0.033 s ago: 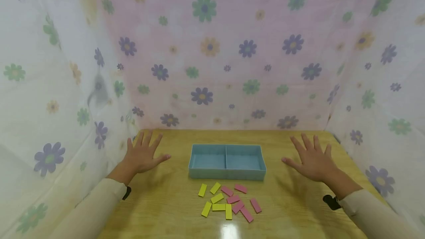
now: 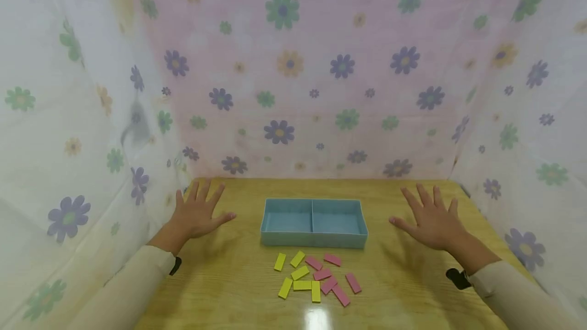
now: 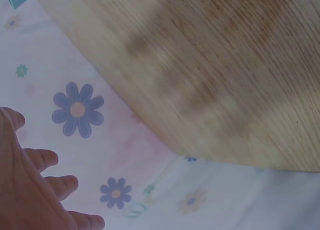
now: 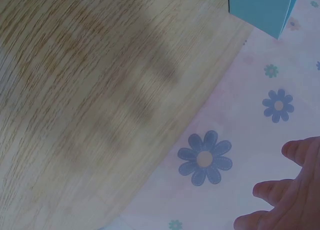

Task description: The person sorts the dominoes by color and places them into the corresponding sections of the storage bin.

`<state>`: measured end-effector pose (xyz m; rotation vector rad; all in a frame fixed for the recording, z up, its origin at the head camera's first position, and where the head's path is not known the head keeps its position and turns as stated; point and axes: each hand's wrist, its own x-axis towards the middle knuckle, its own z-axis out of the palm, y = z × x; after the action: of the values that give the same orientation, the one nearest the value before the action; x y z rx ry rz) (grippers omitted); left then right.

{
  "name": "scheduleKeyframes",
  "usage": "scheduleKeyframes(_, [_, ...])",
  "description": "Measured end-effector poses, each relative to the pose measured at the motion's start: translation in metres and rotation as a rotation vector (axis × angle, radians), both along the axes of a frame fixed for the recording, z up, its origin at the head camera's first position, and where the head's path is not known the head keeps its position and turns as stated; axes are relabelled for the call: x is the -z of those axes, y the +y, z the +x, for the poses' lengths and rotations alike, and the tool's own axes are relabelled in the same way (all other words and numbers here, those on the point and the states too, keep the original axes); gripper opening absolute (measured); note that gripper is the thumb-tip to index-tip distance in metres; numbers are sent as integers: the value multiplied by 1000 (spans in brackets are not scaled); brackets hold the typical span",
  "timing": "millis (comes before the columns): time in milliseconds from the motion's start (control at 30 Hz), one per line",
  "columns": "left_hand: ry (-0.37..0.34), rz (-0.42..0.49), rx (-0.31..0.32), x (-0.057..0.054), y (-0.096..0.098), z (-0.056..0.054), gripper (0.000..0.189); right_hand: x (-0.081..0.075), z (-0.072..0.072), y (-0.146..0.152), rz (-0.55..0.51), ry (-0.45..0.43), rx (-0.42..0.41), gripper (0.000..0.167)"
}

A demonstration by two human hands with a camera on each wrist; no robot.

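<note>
To the left of a light blue two-compartment box (image 2: 314, 240), my left hand (image 2: 194, 216) is spread with fingers apart and holds nothing. On the box's other side, my right hand (image 2: 433, 223) is spread likewise, with nothing in it. Both hands appear raised, their shadows falling on the wood. Several yellow blocks (image 2: 302, 285) and several pink blocks (image 2: 353, 283) lie loosely in front of the box, yellow mostly left and pink mostly right. In the wrist views, parts of the left hand (image 3: 30, 185) and right hand (image 4: 290, 200) show, with a corner of the blue box (image 4: 262, 10).
The wooden table (image 2: 229, 279) carries the box and blocks. Flower-printed cloth (image 2: 312, 116) stands as a wall behind the table and along both sides. A dark band (image 2: 458, 279) sits at the right wrist, near the sleeve.
</note>
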<state>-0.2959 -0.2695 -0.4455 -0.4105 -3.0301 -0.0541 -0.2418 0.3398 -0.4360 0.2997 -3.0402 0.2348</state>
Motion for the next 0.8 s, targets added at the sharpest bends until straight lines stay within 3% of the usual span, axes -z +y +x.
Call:
scheduleKeyframes(233, [8, 11, 3, -8, 4, 8, 101, 3, 1, 3, -19, -2, 7, 100])
scheduleKeyframes(433, [16, 55, 17, -2, 5, 10, 98, 8, 4, 1, -27, 36, -8, 97])
scheduleKeyframes(567, [-14, 216, 42, 3, 8, 9, 95, 13, 7, -4, -82, 60, -41, 93])
scheduleKeyframes(733, [-146, 501, 64, 14, 19, 7, 94, 22, 12, -12, -183, 21, -51, 92])
scheduleKeyframes(800, [-196, 576, 72, 20, 26, 7, 96, 27, 14, -14, -209, -5, -43, 93])
